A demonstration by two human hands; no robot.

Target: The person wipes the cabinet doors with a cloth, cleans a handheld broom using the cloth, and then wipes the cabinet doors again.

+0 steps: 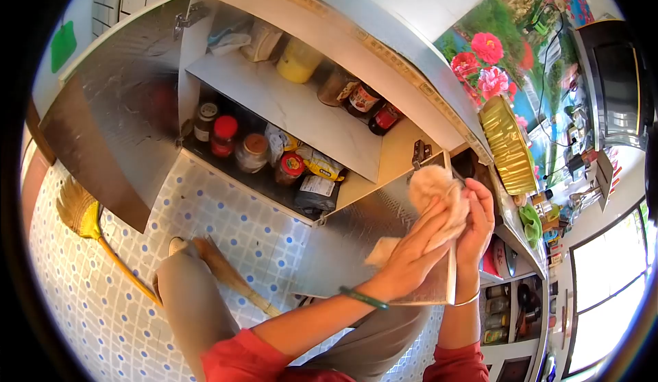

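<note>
My left hand (415,245), with a green bangle at the wrist, presses a pale peach cloth (433,184) against the inner face of the open right cabinet door (356,234). The cloth is bunched at the door's edge, and a loose end hangs below my left fingers. My right hand (476,221) is on the other side of that edge, fingers curled beside the cloth. Whether it grips the cloth or the door is hard to tell. The open cabinet's shelf (274,101) holds jars and bottles, with more jars and packets on the level below.
The left cabinet door (116,114) stands open. A yellow broom (86,210) and a brush (229,272) lie on the dotted floor near my legs. On the counter at right are a gold ridged tray (507,145) and a green cloth (530,225). Farther right is a rack of jars (497,306).
</note>
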